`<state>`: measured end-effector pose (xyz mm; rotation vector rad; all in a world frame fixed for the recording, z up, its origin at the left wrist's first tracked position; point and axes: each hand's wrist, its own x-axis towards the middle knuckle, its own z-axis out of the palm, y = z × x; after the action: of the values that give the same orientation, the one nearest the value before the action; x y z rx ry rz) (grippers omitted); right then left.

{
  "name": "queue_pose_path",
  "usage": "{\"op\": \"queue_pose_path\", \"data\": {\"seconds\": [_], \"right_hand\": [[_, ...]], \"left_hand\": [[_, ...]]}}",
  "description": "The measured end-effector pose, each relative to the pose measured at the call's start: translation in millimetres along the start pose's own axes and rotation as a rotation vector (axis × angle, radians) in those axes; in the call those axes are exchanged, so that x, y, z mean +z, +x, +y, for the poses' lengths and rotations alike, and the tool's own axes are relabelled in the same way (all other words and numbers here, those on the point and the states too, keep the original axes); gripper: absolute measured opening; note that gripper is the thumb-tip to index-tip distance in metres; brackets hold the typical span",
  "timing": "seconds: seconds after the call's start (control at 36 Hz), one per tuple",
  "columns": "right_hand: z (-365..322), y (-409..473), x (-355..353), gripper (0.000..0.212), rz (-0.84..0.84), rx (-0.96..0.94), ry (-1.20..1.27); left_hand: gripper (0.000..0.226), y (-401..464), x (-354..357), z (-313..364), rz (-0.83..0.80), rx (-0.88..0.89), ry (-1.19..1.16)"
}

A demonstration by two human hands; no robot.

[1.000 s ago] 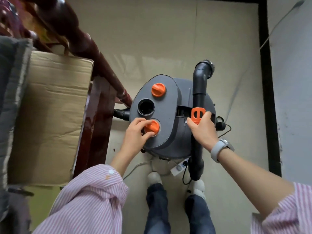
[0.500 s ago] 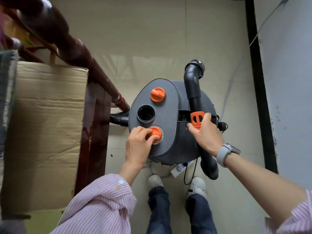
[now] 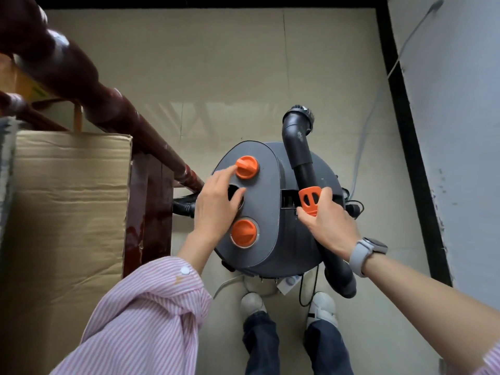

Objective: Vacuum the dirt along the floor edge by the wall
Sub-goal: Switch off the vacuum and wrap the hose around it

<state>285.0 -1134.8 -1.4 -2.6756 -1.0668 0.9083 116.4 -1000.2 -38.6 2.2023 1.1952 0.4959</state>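
Observation:
A round grey vacuum cleaner (image 3: pixel 273 228) stands on the tiled floor just ahead of my feet. Its top panel carries an upper orange knob (image 3: pixel 246 167), a lower orange knob (image 3: pixel 244 233) and a dark round port between them. My left hand (image 3: pixel 216 207) lies over that port with the index fingertip touching the upper knob. A black suction tube (image 3: pixel 300 147) with an orange slider (image 3: pixel 310 200) runs across the vacuum's right side. My right hand (image 3: pixel 328 223) grips this tube just below the slider. The tube's brush nozzle (image 3: pixel 299 110) points away from me.
A dark red wooden handrail (image 3: pixel 89 90) and post run diagonally on the left, beside a cardboard box (image 3: pixel 67 212). A black skirting strip (image 3: pixel 411 142) borders the pale wall (image 3: pixel 460 104) on the right. A thin cable (image 3: pixel 365 136) trails from the vacuum along the floor.
My left hand has left the lower orange knob and moved up to touch the upper one. The tube in my right hand has tilted, its nozzle swinging left.

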Motion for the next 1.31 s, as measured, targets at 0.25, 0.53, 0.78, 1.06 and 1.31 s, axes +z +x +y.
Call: {"op": "queue_pose_path", "data": {"seconds": [0.25,0.53,0.78,1.06,1.31], "right_hand": [[-1.0,3.0,-3.3,0.038,-0.047,0.007,0.014],[0.4,3.4,-1.4,0.037,-0.053,0.004,0.032],[0.8,2.5,-1.7,0.037,-0.053,-0.021,0.008],[1.0,-1.0,0.8,0.036,-0.034,-0.012,0.048],[3.7,-2.3,1.3,0.036,-0.019,-0.02,0.076]], "left_hand": [[0.022,53.9,15.1,-7.1,-0.128,0.075,-0.012],[0.018,53.2,20.8,2.4,0.008,-0.012,0.076],[0.019,52.4,19.6,6.7,-0.009,-0.064,0.066],[0.031,-13.9,2.0,8.5,0.01,-0.085,-0.085],[0.027,-89.3,8.8,-2.6,-0.09,-0.072,-0.082]]}}
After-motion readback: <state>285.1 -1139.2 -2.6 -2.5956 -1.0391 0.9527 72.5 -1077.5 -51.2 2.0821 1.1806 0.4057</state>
